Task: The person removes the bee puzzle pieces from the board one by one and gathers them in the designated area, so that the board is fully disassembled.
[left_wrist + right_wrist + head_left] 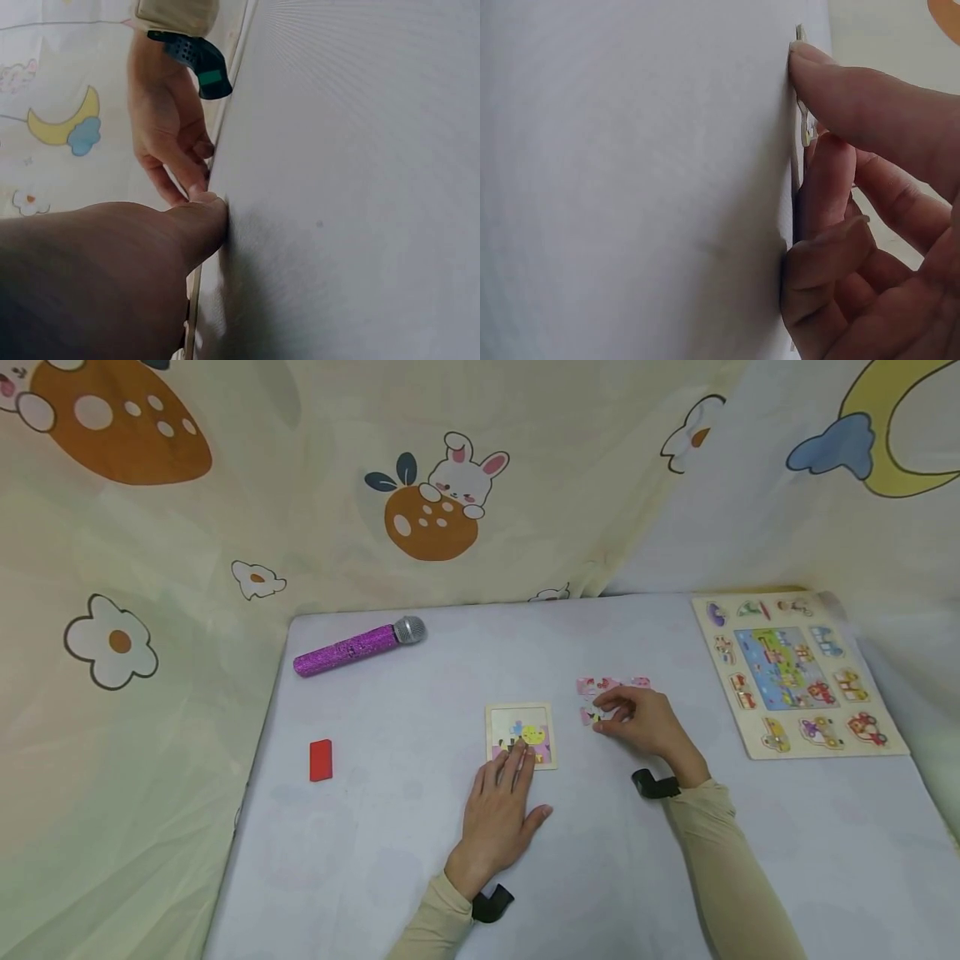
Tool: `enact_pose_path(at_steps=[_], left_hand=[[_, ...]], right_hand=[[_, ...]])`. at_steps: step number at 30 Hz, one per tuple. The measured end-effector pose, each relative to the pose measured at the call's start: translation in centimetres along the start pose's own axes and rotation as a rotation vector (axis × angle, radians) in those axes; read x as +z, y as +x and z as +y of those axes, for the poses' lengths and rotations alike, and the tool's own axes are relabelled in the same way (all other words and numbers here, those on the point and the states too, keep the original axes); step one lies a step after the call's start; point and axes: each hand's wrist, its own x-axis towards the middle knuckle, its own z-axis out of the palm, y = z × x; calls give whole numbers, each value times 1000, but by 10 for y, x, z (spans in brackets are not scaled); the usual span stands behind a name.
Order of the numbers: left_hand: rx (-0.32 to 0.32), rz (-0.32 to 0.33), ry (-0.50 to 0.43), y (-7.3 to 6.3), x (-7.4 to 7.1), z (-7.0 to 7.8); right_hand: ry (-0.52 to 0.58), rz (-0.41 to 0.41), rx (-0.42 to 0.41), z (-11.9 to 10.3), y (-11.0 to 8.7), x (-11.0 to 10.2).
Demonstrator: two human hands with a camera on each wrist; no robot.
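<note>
In the head view, a small square puzzle board [555, 735] with a pale frame lies mid-table, a few colourful pieces set in its lower part. My left hand [497, 814] rests flat across the board's lower edge with straight fingers, covering part of the picture. To the right are several loose pink jigsaw pieces [596, 686]. My right hand [639, 720] bends over them, partly hiding them. Its thumb and fingers pinch a jigsaw piece [587, 716] at the group's left side. The right wrist view shows the thin edge of this puzzle piece [805, 124] between thumb and fingers, close to the tabletop.
A purple glittery microphone [348, 648] lies at the back left, with a red block [321, 760] in front of it. A large wooden picture puzzle [738, 739] occupies the right side. Printed cloth [315, 518] hangs behind the white table [390, 860].
</note>
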Motion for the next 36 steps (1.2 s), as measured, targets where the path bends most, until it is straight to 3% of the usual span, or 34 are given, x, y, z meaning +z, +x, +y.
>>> enact_pose_path(at_steps=[15, 23, 29, 36], left_hand=[[-5, -15, -16, 2, -2, -2], [-56, -1, -127, 4, 0, -2], [-100, -2, -191, 4, 3, -2], [-111, -10, -172, 5, 2, 0]], right_hand=[[-7, 15, -14, 0, 1, 1], [28, 42, -19, -11, 5, 7], [60, 11, -70, -25, 13, 16], [60, -64, -129, -46, 22, 34]])
